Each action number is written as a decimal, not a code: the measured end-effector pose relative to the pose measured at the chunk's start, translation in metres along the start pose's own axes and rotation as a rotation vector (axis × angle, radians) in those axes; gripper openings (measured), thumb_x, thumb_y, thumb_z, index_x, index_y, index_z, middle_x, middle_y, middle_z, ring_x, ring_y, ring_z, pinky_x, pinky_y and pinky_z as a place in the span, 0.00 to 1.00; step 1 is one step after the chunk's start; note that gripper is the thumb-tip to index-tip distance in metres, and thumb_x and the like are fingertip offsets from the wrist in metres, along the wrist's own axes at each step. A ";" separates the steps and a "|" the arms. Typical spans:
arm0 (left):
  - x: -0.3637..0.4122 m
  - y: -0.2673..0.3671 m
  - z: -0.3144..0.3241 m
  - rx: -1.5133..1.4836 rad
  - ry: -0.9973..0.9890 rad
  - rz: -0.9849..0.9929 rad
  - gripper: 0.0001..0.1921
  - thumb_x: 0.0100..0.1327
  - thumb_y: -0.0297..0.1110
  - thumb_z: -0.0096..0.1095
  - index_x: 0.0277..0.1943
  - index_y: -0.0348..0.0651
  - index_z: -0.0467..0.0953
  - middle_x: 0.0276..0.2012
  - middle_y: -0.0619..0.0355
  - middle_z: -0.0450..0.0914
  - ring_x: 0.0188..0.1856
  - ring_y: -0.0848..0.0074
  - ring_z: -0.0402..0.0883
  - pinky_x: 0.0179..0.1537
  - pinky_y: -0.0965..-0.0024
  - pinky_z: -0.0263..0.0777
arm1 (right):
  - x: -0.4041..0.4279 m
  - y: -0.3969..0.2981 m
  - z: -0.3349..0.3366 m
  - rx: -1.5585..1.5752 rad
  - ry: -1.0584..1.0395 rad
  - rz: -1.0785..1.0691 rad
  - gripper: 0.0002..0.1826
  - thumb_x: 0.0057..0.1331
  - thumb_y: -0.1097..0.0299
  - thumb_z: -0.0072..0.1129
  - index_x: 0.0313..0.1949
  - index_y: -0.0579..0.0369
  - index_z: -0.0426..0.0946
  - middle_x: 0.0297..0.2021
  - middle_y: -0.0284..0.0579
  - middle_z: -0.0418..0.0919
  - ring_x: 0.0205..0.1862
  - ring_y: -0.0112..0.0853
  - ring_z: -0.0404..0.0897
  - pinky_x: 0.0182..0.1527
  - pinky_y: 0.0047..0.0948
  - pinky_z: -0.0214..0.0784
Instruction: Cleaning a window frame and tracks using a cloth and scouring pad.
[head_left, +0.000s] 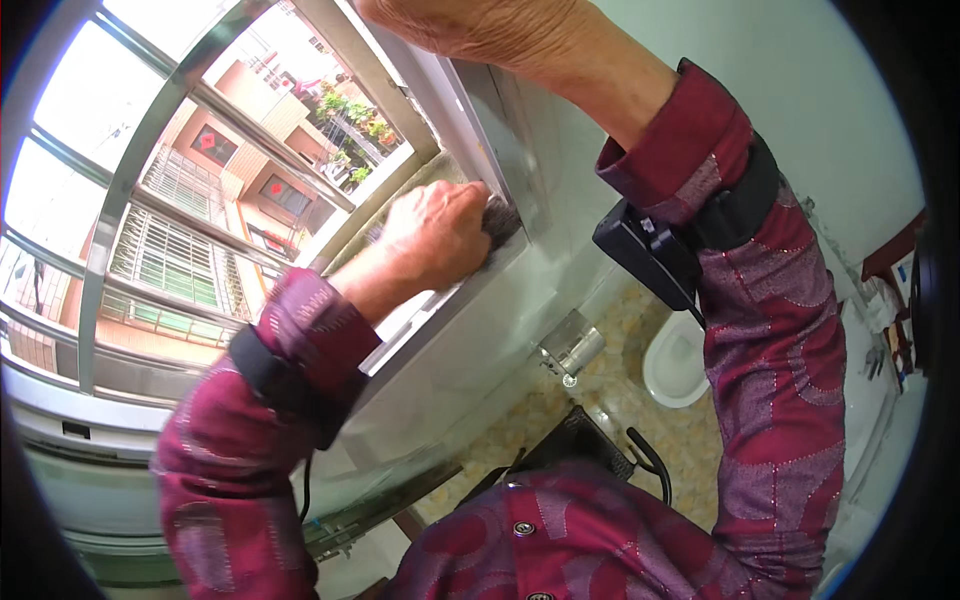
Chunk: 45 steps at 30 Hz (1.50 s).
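Observation:
My left hand (439, 234) is closed around a dark grey, fuzzy cloth or scrubbing pad (502, 222); motion blur hides its exact kind. The hand is at the lower inner corner of a window, with the pad against the window sill (491, 264) beside the metal window frame (504, 124). My right hand (465, 26) reaches up past the frame at the top of the picture. Only its wrist side shows, so its fingers and anything they hold are out of view.
Metal security bars (274, 146) cross the window opening, with buildings and plants outside. Below are a white toilet (673, 367), a metal paper holder (576, 343) on the wall, and a black seat with an armrest (581, 442). A black device (643, 255) is strapped to my right sleeve.

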<state>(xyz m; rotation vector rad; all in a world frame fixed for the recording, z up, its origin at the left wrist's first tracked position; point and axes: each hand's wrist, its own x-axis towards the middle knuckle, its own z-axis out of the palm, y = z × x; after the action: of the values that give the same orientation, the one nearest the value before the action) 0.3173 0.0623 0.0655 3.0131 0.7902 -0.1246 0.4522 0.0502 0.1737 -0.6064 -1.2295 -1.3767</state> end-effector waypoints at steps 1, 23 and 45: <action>-0.005 0.004 -0.015 0.092 -0.117 -0.020 0.09 0.47 0.31 0.55 0.31 0.36 0.73 0.29 0.42 0.77 0.37 0.51 0.77 0.38 0.54 0.70 | 0.000 0.000 -0.005 -0.052 -0.029 -0.021 0.06 0.50 0.70 0.54 0.26 0.57 0.79 0.59 0.61 0.63 0.61 0.51 0.61 0.59 0.55 0.51; -0.022 -0.070 -0.024 -0.259 0.057 -0.001 0.17 0.45 0.30 0.59 0.41 0.40 0.79 0.33 0.46 0.80 0.37 0.62 0.80 0.41 0.63 0.72 | 0.008 -0.012 -0.018 -0.079 -0.257 0.051 0.13 0.47 0.81 0.54 0.33 0.53 0.79 0.65 0.54 0.56 0.65 0.49 0.56 0.62 0.51 0.49; 0.013 -0.030 0.018 -0.203 0.107 0.102 0.20 0.47 0.27 0.58 0.47 0.47 0.79 0.36 0.49 0.81 0.41 0.58 0.79 0.46 0.63 0.72 | -0.003 0.002 -0.005 -0.030 -0.085 -0.102 0.16 0.48 0.82 0.54 0.36 0.51 0.81 0.63 0.56 0.61 0.63 0.50 0.61 0.64 0.43 0.48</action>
<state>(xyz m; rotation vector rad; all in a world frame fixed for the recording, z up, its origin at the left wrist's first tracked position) 0.3124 0.0939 0.0466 2.8779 0.6126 0.1125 0.4556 0.0475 0.1702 -0.6359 -1.3250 -1.4694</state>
